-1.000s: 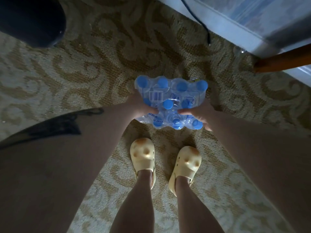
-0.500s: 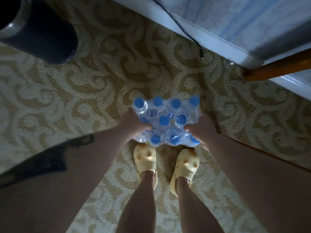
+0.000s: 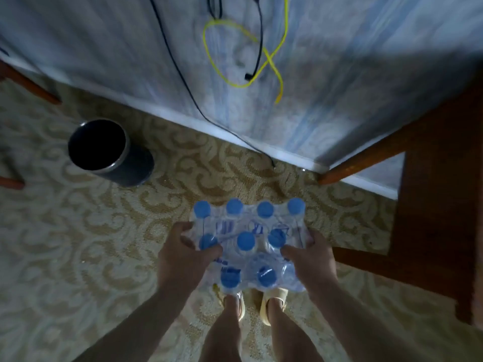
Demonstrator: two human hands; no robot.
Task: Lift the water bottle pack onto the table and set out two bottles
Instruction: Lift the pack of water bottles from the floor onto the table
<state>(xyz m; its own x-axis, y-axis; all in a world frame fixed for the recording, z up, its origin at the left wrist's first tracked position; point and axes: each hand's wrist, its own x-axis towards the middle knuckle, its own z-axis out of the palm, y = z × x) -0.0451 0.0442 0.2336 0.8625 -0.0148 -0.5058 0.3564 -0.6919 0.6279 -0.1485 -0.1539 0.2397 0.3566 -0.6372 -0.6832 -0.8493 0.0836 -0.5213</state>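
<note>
Got my left hand (image 3: 183, 254) and right hand (image 3: 311, 259) clamped on the bottle pack (image 3: 248, 239), above my feet, table (image 3: 439, 205) edge just right, open carpet (image 3: 78, 244) left.

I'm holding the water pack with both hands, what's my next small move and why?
Probably swing the pack right and up toward the wooden table: left hand and right hand grip its sides, and it hangs above your feet.
</note>
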